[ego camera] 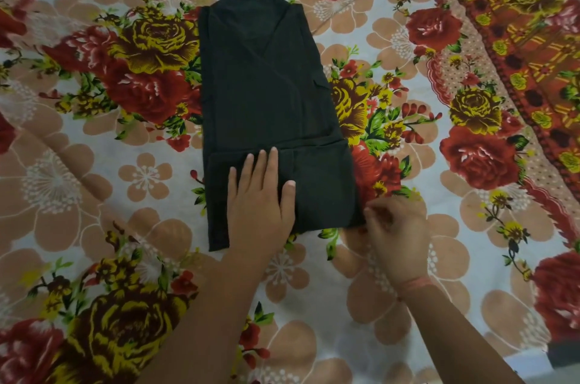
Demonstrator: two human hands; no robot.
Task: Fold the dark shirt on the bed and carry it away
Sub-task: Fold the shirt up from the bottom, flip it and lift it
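The dark shirt (266, 94) lies on the bed as a long narrow panel, sleeves folded in, collar at the far end. Its near hem is turned up over the body in a short fold. My left hand (259, 198) presses flat on that fold, fingers straight and spread. At the shirt's near right corner my right hand (397, 233) has curled fingers that pinch the edge of the cloth. A thin red thread circles my right wrist.
A floral bedsheet (94, 164) with red and yellow roses covers the whole bed. An orange patterned border (508, 38) runs along the right side. The bed's edge shows at the lower right corner.
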